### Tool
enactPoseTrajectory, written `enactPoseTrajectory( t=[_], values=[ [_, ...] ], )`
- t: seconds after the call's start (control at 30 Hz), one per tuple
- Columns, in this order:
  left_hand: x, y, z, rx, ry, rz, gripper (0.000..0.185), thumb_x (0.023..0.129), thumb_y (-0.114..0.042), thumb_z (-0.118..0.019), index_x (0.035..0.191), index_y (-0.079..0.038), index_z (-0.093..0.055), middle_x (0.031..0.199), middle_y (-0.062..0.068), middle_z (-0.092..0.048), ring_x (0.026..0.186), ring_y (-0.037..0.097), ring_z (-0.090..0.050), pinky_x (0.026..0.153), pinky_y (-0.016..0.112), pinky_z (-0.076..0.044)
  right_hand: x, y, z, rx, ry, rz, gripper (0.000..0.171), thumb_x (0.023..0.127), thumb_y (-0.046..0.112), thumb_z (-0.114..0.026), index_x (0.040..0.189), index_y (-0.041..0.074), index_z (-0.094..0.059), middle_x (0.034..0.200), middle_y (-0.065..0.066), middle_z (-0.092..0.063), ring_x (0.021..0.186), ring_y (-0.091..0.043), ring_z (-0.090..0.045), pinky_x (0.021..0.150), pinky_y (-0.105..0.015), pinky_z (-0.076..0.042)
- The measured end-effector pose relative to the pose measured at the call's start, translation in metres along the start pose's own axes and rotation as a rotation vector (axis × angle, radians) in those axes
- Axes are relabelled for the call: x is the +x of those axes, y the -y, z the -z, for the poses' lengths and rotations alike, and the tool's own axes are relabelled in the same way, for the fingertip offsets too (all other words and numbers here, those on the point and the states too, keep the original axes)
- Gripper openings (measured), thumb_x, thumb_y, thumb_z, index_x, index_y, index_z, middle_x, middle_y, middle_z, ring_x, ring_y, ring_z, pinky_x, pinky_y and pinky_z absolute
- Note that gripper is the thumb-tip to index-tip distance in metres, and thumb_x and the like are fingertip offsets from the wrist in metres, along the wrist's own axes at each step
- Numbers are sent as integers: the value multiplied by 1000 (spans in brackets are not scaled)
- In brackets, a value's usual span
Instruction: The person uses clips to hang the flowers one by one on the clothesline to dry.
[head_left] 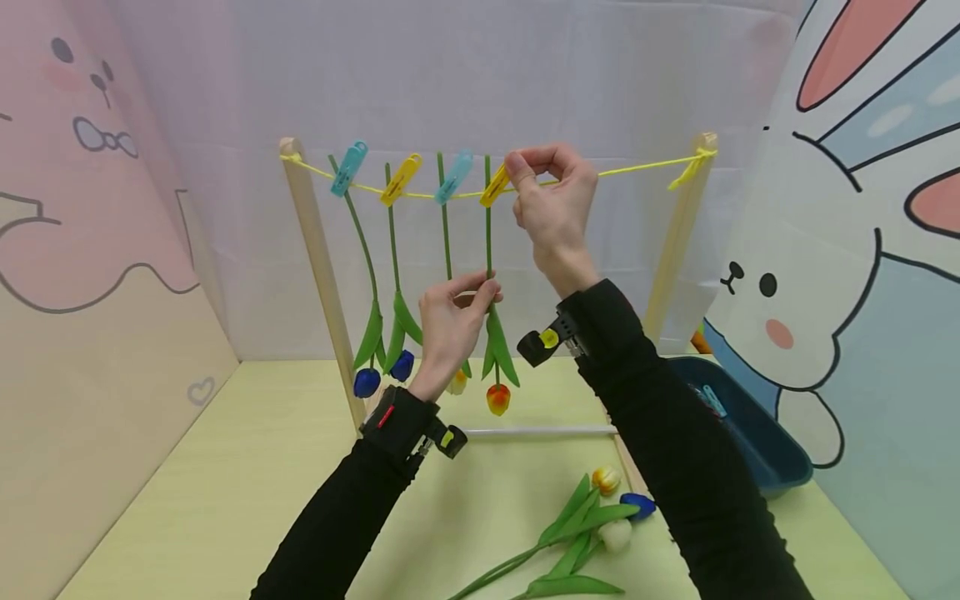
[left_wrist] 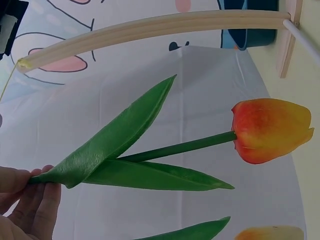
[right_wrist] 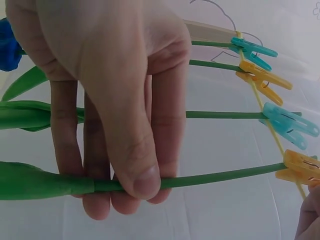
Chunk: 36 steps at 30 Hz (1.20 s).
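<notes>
At the yellow string (head_left: 637, 169), right hand (head_left: 551, 200) pinches the yellow peg (head_left: 495, 187) while left hand (head_left: 450, 325) fingers hold the tulip stem (head_left: 489, 242); keep stem vertical until the peg seats fully.

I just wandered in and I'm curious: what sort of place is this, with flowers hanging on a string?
Probably a small staged craft booth, not a real garden: cartoon rabbit backdrop panels wall in a tabletop, where a wooden rack carries artificial tulips pegged to yellow string.

Four tulips (head_left: 498, 398) hung from the string (head_left: 637, 169), four pegs (head_left: 400, 178), three tulips (head_left: 606, 480) lay on the tabletop (head_left: 225, 483)
</notes>
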<state>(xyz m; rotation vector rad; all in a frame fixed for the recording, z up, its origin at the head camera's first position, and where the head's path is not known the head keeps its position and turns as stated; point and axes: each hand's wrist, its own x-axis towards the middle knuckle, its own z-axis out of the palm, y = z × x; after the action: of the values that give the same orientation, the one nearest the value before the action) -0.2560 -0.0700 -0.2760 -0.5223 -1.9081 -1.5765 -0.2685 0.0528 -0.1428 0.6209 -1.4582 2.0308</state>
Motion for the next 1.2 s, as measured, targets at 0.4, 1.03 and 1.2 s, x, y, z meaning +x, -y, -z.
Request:
enactPoseTrajectory(
  t=[0.4, 1.03, 1.2],
  values=[
    [-3, -21, -1, 67, -10, 33, 26, 98, -13, -66, 120, 0, -72, 105, 22, -75, 91, 31, -74, 88, 27, -59, -3, -1, 16, -126, 135, 31, 22, 95, 9, -68, 111, -7, -68, 91, -6, -68, 38, -10, -48, 39, -21, -35],
    [-119, 33, 19, 238, 285, -114, 13, 94, -7, -69, 106, -6, -75, 80, 3, -71, 66, 5, -59, 61, 19, -52, -109, -127, 183, -197, 374, 141, 24, 101, 7, -59, 123, 6, -69, 102, -7, -73, 62, -12, -65, 49, -22, -43],
    [-147, 63, 34, 326, 533, 240, 16, 98, -14, -65, 107, -6, -75, 82, -1, -69, 69, 1, -56, 63, 18, -49, -144, -107, 209, -523, 355, -27, 18, 99, 9, -62, 113, 2, -71, 90, -11, -73, 62, -12, -66, 49, -23, -47]
  ],
)
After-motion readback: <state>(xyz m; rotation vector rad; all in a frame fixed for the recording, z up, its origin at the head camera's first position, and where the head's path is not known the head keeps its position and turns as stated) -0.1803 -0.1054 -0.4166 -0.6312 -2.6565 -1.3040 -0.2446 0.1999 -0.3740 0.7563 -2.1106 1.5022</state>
